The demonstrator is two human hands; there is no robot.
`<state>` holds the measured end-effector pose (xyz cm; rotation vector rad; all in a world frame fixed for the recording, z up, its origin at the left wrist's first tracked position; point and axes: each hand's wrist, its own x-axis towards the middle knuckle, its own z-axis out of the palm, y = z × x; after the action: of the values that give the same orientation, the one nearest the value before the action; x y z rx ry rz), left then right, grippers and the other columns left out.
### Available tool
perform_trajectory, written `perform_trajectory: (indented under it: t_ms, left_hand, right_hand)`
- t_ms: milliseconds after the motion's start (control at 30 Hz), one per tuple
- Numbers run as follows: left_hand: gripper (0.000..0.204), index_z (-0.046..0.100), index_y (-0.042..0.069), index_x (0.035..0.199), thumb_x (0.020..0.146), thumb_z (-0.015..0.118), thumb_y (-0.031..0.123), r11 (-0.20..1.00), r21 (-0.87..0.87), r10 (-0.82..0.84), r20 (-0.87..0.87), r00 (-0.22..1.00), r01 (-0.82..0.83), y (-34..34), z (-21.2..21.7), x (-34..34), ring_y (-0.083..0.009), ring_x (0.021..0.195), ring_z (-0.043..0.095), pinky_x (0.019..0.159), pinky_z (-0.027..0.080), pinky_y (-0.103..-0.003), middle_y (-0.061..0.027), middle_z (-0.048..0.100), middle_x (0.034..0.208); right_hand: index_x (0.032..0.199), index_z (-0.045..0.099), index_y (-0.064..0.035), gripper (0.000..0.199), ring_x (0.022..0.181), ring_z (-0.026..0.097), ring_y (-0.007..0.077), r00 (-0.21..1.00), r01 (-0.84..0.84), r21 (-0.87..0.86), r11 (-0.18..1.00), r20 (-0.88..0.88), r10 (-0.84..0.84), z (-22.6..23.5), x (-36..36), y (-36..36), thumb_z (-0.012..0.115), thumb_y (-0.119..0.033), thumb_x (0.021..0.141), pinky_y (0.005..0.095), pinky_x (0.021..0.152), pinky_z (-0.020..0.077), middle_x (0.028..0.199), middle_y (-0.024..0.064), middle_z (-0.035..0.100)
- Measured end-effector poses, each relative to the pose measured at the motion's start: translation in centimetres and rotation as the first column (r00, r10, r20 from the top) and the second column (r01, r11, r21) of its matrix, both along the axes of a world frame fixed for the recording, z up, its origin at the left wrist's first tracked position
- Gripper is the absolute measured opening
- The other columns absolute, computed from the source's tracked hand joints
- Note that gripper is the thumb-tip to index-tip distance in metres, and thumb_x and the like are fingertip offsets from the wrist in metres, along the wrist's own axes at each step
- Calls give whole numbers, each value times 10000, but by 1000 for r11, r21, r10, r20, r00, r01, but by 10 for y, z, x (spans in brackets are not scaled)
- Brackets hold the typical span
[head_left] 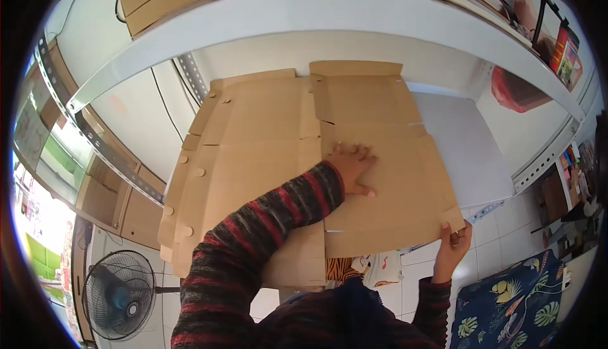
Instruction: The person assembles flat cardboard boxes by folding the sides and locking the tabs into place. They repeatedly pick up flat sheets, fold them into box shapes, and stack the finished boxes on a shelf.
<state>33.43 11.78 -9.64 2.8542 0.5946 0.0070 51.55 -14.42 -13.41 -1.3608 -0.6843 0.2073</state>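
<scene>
Left hand (353, 166): fingers spread, palm down on right cardboard blank (396, 187). Right hand (455, 240): pinching its near-right corner. Left cardboard blank (253, 118) alongside. Both laid flat over grey surface (465, 140); no walls raised. Judged early; remainder unclear.

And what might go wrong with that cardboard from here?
The right flattened carton appears to jut past the front of the grey shelf, so it might sag. Its corner, pinched by the right hand, could crease. The striped left sleeve crosses the left flattened carton and might nudge it.

Left arm (253, 228) bent, left hand (352, 170) splayed, right hand (455, 241) pinching
</scene>
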Motion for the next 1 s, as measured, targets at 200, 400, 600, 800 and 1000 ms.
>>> perform_trajectory:
  t_ms: [200, 400, 600, 800, 1000]
  left_hand:
    - [950, 359, 77, 1406, 670, 710, 564, 963, -164, -224, -47, 973, 214, -59, 28, -16, -357, 1422, 128, 1053, 109, -687, -174, 221, 1517]
    - [1018, 388, 61, 1387, 569, 807, 499, 922, -156, -353, 31, 935, 353, -60, 21, -26, -364, 1423, 120, 1059, 90, -677, -179, 246, 1508]
    - [765, 436, 64, 1367, 741, 737, 387, 871, -366, -304, 120, 945, 327, -23, 19, -34, -284, 1426, 173, 1100, 57, -618, -115, 318, 1493]
    - [690, 428, 92, 1384, 810, 691, 371, 850, -401, -292, 181, 939, 342, -22, 10, -35, -264, 1429, 171, 1102, 20, -613, -90, 297, 1510]
    - [669, 434, 108, 1385, 812, 702, 324, 801, -460, -288, 266, 920, 384, -13, 5, -38, -270, 1424, 187, 1100, 6, -613, -89, 320, 1499]
  right_hand:
    - [1112, 479, 5, 287, 905, 568, 125, 991, 120, 15, 993, 51, -121, 4, 12, -2, 630, -47, 873, 237, 776, 464, 1030, 85, 585]
    - [1191, 452, -10, 397, 911, 571, 138, 959, 204, -1, 979, 199, -200, 1, 23, 1, 659, -44, 854, 239, 767, 469, 1127, 101, 543]
    - [1243, 434, -14, 429, 934, 589, 169, 992, 77, 4, 997, 105, -77, 16, 18, 21, 565, 65, 842, 259, 795, 478, 1153, 119, 532]
    - [1265, 438, -7, 418, 1055, 545, 172, 993, 48, 29, 998, 105, -51, 6, 20, 21, 547, 40, 864, 280, 886, 443, 1200, 122, 522]
    - [1286, 446, -15, 379, 1000, 530, 155, 987, 111, -68, 991, 126, -102, 7, 29, -9, 523, -142, 937, 258, 855, 427, 1113, 71, 543]
